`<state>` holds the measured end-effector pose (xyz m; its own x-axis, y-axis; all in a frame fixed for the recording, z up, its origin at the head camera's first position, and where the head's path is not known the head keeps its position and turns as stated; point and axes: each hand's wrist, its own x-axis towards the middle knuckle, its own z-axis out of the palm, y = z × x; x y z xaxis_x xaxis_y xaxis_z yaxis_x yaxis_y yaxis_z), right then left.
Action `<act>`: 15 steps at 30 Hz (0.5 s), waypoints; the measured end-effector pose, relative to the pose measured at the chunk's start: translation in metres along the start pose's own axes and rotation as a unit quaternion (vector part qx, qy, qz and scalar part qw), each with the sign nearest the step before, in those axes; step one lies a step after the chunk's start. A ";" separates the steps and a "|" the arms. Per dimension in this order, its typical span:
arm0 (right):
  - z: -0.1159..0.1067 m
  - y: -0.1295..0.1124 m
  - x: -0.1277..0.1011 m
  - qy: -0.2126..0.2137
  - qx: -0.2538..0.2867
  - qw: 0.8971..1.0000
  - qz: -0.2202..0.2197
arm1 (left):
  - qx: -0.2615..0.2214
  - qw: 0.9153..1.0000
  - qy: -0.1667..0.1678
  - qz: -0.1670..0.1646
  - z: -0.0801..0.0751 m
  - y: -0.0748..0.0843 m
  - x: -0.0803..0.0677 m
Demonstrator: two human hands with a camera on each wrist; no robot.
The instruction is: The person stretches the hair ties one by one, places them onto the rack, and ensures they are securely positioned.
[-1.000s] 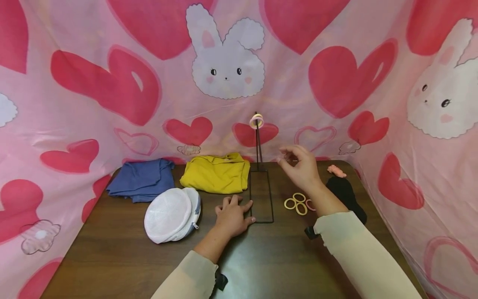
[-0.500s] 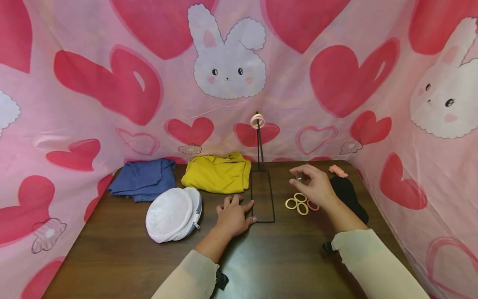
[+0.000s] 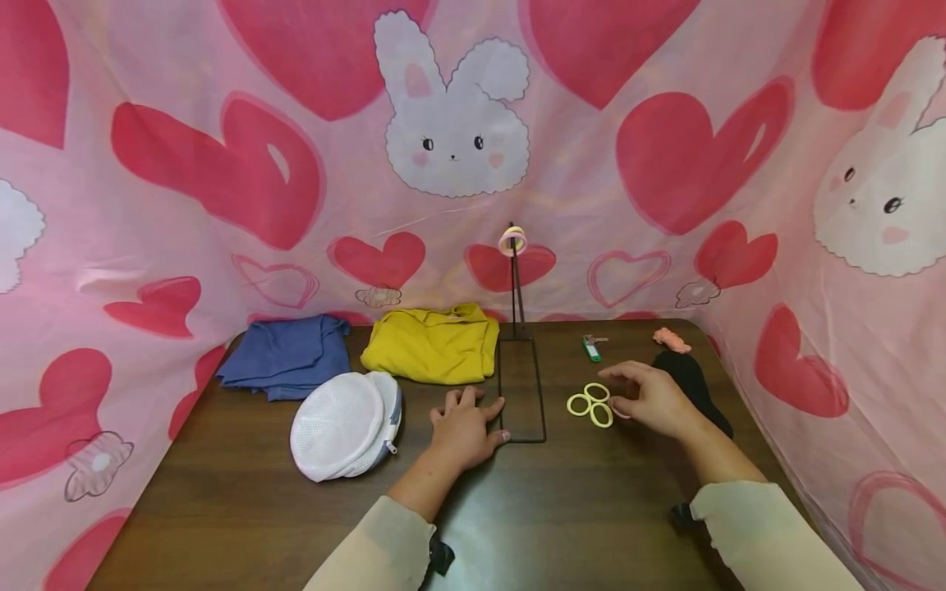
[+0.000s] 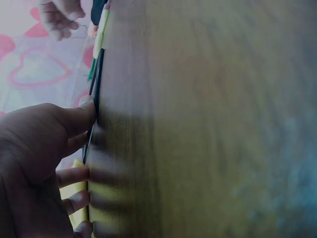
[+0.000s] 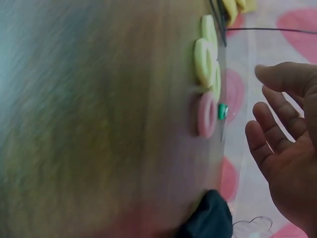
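Note:
My left hand (image 3: 466,431) rests flat on the table with fingers spread. Its thumb lies on the near left corner of a black wire stand's base (image 3: 539,390), as the left wrist view also shows. Two rings, pinkish and pale yellow (image 3: 523,241), hang at the top of the stand. My right hand (image 3: 654,398) hovers with loosely bent fingers and holds nothing. Close to it a pink ring (image 5: 202,116) lies beside three yellow rings (image 5: 199,62); in the head view the hand partly hides the pink one. Behind the rings lies a key with a green tag (image 3: 592,350).
Folded blue cloth (image 3: 284,353) and yellow cloth (image 3: 432,345) lie along the back left. A round white mesh bag (image 3: 340,427) with a zip sits before them. Black cloth (image 3: 687,377) and a coral-coloured bundle (image 3: 671,340) are at the right. Patterned fabric hangs around the table.
My right hand has drawn back from near the stand, toward me and to the right, its fingers loosening. The green-tagged key has come into view. My left hand stays in place.

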<state>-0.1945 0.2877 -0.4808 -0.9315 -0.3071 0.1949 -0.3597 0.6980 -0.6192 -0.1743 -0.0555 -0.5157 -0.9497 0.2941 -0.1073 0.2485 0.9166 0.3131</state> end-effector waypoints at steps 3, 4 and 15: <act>0.001 0.007 -0.003 -0.022 -0.001 1.000 -0.001 | 0.003 1.000 0.003 -0.001 0.000 0.000 0.000; 0.001 0.009 -0.004 -0.027 -0.005 1.000 -0.002 | 0.004 1.000 0.003 0.000 0.000 0.000 0.001; 0.003 0.027 -0.005 -0.069 -0.077 0.994 -0.019 | 0.005 1.000 0.007 0.002 0.003 -0.002 0.001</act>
<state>-0.1996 0.3062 -0.5009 -0.9046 -0.4135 0.1040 -0.4088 0.7720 -0.4866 -0.1756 -0.0562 -0.5192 -0.9516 0.2931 -0.0926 0.2532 0.9183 0.3044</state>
